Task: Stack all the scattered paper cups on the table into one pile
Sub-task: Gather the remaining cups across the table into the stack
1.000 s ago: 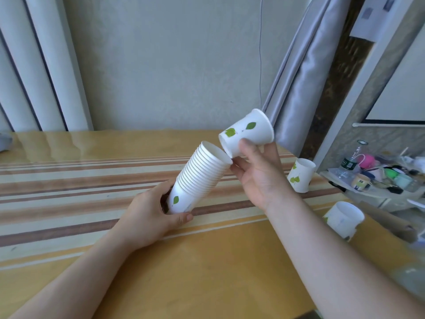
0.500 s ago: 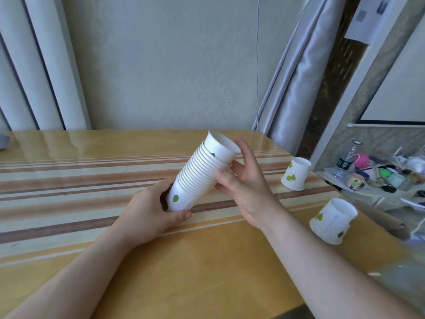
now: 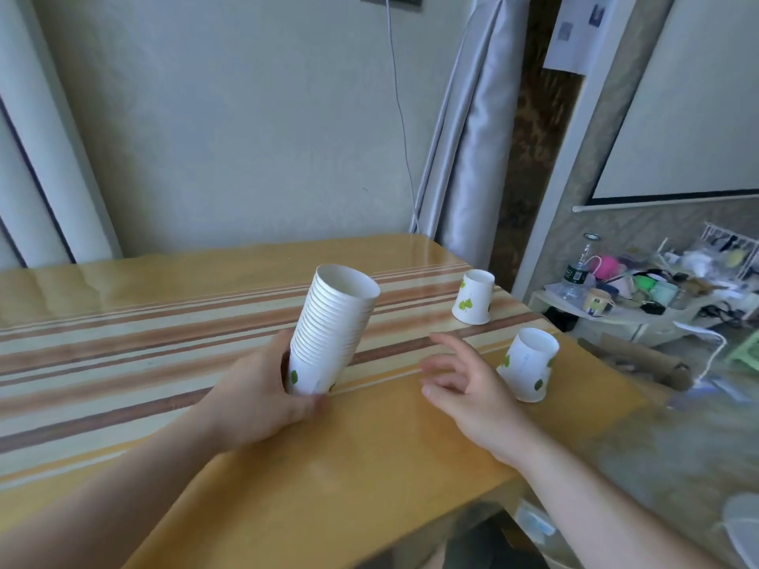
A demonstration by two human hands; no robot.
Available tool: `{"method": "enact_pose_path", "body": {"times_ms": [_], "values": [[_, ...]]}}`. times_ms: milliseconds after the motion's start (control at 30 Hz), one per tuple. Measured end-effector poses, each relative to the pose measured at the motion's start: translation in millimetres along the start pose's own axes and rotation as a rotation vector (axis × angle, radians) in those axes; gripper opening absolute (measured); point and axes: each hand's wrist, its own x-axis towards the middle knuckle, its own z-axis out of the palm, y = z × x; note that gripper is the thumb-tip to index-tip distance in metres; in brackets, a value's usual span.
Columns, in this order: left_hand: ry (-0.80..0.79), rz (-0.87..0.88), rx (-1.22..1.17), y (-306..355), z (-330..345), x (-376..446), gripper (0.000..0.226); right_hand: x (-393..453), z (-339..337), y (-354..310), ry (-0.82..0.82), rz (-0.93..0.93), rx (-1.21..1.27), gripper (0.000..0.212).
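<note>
My left hand (image 3: 263, 388) grips the base of a tall stack of white paper cups with green leaf prints (image 3: 334, 330), tilted up to the right with its mouth open at the top. My right hand (image 3: 464, 384) hovers empty over the table with fingers spread, just left of a loose cup (image 3: 527, 365) that stands upside down near the right table edge. A second loose cup (image 3: 473, 297) stands upside down farther back on the right.
The table (image 3: 369, 466) has a yellow cloth with brown and cream stripes; its right edge runs close to both loose cups. Beyond it, a low shelf (image 3: 616, 318) holds bottles and clutter. A wall and curtains stand behind.
My right hand pushed the cup it held into the top of the stack, then let go and moved down to the right toward the nearer loose cup. The stack stands more upright.
</note>
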Motion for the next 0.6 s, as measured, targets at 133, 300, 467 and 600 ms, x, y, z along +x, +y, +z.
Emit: {"method": "enact_pose_path", "body": {"times_ms": [133, 300, 467, 600], "values": [[-0.045, -0.019, 0.042, 35.8, 15.6, 9.0, 0.076, -12.3, -13.9, 1.3, 0.024, -0.039, 0.01, 0.062], [0.053, -0.041, -0.112, 74.4, 67.8, 23.4, 0.073, -11.7, -41.6, 0.8, 0.173, -0.211, -0.097, 0.053], [0.192, -0.077, -0.17, 92.8, 102.7, 33.8, 0.06, 1.3, -101.9, -8.8, 0.287, -0.354, -0.816, 0.073], [0.225, -0.071, -0.138, 95.2, 108.1, 28.8, 0.054, 7.4, -126.0, 0.0, -0.157, -0.058, -1.011, 0.08]]}}
